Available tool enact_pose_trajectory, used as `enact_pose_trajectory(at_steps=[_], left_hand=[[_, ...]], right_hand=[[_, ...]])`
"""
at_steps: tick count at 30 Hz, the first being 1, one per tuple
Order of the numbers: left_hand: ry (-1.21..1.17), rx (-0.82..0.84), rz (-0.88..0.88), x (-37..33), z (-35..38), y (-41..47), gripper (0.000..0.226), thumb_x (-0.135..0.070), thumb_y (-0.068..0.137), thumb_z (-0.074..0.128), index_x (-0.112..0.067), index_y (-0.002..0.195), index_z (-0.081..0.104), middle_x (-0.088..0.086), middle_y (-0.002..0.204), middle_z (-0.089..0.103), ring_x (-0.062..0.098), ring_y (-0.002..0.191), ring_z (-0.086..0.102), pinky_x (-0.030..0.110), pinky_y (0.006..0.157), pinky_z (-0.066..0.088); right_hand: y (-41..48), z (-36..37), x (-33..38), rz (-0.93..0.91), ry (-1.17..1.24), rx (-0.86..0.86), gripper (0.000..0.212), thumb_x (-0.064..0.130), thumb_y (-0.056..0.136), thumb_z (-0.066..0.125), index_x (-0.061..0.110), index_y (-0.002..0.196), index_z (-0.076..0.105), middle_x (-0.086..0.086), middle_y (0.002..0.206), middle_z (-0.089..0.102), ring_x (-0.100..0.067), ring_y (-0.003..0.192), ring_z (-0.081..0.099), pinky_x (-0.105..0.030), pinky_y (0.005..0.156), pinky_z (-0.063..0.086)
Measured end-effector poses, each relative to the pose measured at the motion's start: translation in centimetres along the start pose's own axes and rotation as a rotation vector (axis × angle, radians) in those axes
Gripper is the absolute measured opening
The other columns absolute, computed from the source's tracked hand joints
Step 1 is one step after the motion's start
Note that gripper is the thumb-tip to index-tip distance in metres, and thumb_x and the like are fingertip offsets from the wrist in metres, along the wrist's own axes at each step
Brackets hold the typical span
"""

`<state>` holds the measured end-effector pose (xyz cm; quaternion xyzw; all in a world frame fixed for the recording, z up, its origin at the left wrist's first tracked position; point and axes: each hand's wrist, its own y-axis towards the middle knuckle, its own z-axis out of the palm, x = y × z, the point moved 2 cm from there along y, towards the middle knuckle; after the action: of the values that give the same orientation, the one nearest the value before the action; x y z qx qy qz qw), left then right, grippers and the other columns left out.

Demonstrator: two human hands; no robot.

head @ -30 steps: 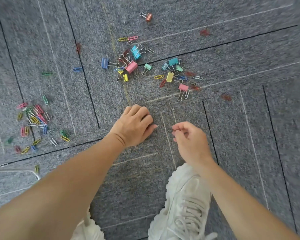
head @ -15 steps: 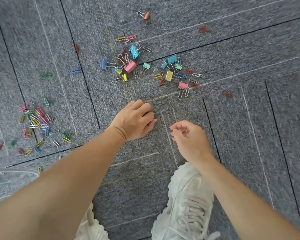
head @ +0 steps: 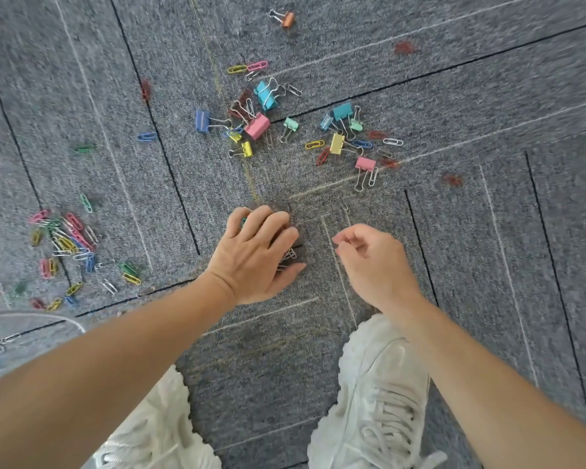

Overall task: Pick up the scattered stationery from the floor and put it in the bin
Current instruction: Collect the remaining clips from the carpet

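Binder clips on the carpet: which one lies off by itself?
The orange binder clip, alone at the top of the view. The other clips lie bunched together lower down, in pink, blue, teal and yellow.

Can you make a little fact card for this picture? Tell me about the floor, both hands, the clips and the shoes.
Floor: grey carpet
Left hand: grips a bunch of clips
Right hand: fingers curled, can't tell if it holds anything
Binder clips: colourful pile ahead of the hands
Paper clips: colourful pile off to the left
Shoes: white, near the bottom
Bin: not in view
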<state>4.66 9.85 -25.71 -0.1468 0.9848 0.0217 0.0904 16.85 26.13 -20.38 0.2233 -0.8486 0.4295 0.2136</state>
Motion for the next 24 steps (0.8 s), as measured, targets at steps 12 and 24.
enact_pose_trajectory(at_steps=[12,24], left_hand=[[-0.161,0.05,-0.036,-1.2,0.8,-0.7,0.059,-0.051,0.099,0.048,-0.014,0.146,0.048,0.015,0.155,0.039,0.034,0.147,0.029,0.053,0.119,0.026],[-0.18,-0.181,0.144,-0.2,0.1,1.7,0.034,-0.031,0.101,0.052,-0.013,0.073,0.06,0.003,0.073,0.055,0.023,0.066,0.048,0.036,0.065,0.042]], right_hand=[[0.1,0.8,0.1,-0.026,-0.064,-0.024,0.017,0.017,0.094,0.057,0.029,0.093,0.069,0.012,0.074,0.068,-0.004,0.069,0.062,-0.026,0.069,0.052],[0.6,1.1,0.1,0.041,0.019,-0.021,0.018,0.016,0.093,0.056,0.028,0.092,0.069,0.007,0.078,0.07,-0.019,0.072,0.07,-0.041,0.067,0.057]])
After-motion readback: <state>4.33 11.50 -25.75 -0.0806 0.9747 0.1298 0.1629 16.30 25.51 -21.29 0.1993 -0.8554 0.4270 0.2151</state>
